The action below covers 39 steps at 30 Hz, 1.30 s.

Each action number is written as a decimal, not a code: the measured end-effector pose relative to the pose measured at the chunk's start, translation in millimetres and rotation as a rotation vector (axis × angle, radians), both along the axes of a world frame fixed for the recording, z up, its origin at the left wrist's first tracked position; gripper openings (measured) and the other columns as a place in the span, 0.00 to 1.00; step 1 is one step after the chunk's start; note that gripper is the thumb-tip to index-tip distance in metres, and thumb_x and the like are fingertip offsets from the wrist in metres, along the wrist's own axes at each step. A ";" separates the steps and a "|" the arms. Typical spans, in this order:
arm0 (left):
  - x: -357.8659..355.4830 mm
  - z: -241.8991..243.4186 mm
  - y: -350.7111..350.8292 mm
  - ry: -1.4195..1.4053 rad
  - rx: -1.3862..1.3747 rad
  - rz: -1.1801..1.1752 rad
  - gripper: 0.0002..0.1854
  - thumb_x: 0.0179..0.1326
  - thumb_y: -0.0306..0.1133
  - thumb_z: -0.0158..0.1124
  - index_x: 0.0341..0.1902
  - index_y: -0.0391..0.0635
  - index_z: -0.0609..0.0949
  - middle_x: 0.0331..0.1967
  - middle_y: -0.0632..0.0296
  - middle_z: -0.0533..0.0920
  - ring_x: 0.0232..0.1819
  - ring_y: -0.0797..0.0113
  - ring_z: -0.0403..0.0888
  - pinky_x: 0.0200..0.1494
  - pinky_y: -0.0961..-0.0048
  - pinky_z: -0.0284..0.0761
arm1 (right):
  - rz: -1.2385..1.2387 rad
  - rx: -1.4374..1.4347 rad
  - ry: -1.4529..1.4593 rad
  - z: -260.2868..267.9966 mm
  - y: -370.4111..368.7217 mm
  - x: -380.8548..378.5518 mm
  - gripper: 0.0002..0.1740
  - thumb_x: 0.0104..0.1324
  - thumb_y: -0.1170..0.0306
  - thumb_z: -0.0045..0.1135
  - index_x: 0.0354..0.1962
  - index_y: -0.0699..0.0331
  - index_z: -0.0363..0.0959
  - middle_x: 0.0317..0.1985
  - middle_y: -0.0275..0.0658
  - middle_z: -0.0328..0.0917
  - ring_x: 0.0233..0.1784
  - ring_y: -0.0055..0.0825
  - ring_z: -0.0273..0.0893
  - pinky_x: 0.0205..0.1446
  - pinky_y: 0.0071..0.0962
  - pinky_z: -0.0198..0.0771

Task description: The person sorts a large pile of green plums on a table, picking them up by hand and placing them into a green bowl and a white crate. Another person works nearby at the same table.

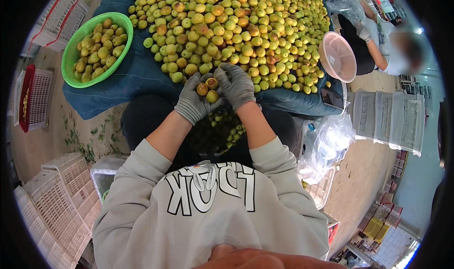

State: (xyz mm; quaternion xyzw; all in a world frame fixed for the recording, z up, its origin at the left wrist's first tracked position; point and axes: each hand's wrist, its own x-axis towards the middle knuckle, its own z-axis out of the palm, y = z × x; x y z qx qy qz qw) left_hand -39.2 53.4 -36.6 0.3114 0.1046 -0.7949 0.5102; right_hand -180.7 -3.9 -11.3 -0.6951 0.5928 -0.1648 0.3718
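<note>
My left hand [196, 99], in a grey knit glove, is cupped palm up with several small round green-brown fruits [202, 89] in it. Over the right side of these fruits, my right hand [236, 83], gloved the same way, is curled with its fingertips near them; whether it grips one cannot be told. Beyond both hands spreads a big heap of yellow-green fruits [227, 31] on a blue quilted cloth [142, 81]. A green plastic basket [127, 45] at the left holds browner fruits. More green fruits [234, 136] lie low between my knees.
A pink plastic basket [338, 58] leans at the heap's right edge, near a dark flat device [332, 98]. Clear plastic bags [324, 145] hang at the right. White crates [388, 118] stand right, others [60, 201] lower left. A co-worker with a gloved hand [363, 33] sits upper right.
</note>
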 end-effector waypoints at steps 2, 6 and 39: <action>6.5 5.0 1.1 0.058 -0.055 0.069 0.26 0.70 0.58 0.44 0.51 0.49 0.77 0.51 0.52 0.77 0.50 0.54 0.78 0.46 0.50 0.82 | 0.062 -0.156 0.189 -19.9 -20.0 -2.7 0.24 0.68 0.53 0.51 0.56 0.56 0.73 0.59 0.44 0.72 0.58 0.40 0.75 0.60 0.39 0.70; 60.3 28.1 -15.6 0.410 -0.223 0.295 0.29 0.70 0.59 0.43 0.53 0.46 0.75 0.48 0.51 0.78 0.44 0.55 0.80 0.47 0.54 0.82 | 0.201 -0.197 0.442 -47.9 -20.0 1.2 0.21 0.67 0.59 0.52 0.56 0.54 0.74 0.64 0.43 0.67 0.59 0.42 0.74 0.62 0.40 0.70; -4.6 -23.4 1.3 -0.090 0.035 -0.099 0.28 0.69 0.56 0.51 0.63 0.49 0.70 0.60 0.57 0.72 0.56 0.56 0.75 0.53 0.52 0.78 | 0.117 0.142 0.045 -15.7 -4.2 -18.0 0.27 0.67 0.52 0.54 0.57 0.58 0.70 0.50 0.46 0.80 0.56 0.44 0.78 0.58 0.39 0.71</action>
